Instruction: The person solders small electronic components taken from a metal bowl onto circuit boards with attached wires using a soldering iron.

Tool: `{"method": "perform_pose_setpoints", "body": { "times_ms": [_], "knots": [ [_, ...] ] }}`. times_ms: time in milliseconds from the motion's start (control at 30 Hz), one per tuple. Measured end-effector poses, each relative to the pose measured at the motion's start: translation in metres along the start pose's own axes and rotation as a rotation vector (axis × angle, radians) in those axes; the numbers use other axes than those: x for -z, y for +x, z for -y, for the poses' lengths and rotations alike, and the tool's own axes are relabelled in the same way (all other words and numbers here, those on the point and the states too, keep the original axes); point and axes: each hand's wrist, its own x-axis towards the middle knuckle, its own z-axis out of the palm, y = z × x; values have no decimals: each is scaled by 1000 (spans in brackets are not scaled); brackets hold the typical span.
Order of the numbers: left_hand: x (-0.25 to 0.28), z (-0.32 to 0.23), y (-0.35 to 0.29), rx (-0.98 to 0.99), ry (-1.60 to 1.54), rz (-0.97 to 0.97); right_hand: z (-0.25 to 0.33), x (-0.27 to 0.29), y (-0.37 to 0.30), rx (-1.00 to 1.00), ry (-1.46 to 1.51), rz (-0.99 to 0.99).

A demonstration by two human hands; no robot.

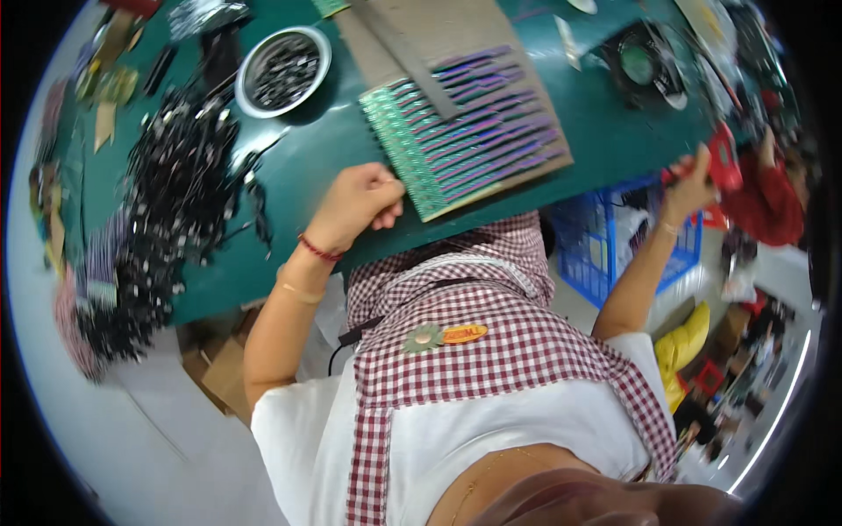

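Looking down past a red-and-white checked apron point(491, 351), the view takes in both bare hands at the near edge of a dark green work surface point(605, 131). The left hand point(358, 203) rests as a loose fist, fingers curled under, against the near-left corner of the flat brown cardboard sheet carrying rows of thin green and purple strips point(474, 131); whether anything lies inside the fist cannot be told. The right hand point(693, 180), well right of that sheet and past the surface's edge, has its fingers closed on a small red object point(724, 158), too blurred to identify.

Judged from its look, the sheet is light, stiff enough to slide but easily bent, and its strips seem thin and readily dislodged; a hold at a bare cardboard margin or corner would suit best. A grey flat bar point(412, 57) lies diagonally across its far part.

Below the sheet's right end stands a blue plastic crate point(605, 254) on the floor. Left of the sheet spreads a heap of small black parts point(175, 193); beyond it, far-left of the sheet, sits a round white bowl point(282, 72) of similar parts. Far right of the sheet lies a dark round-centred device point(645, 63).
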Motion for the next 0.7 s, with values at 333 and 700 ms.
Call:
{"method": "perform_pose_setpoints", "body": {
  "times_ms": [333, 700],
  "knots": [
    [61, -48, 7, -425, 766, -490, 44, 6, -61, 35, 343, 150],
    [136, -64, 75, -318, 1434, -656, 70, 7, -80, 57, 412, 201]
  ]
}}
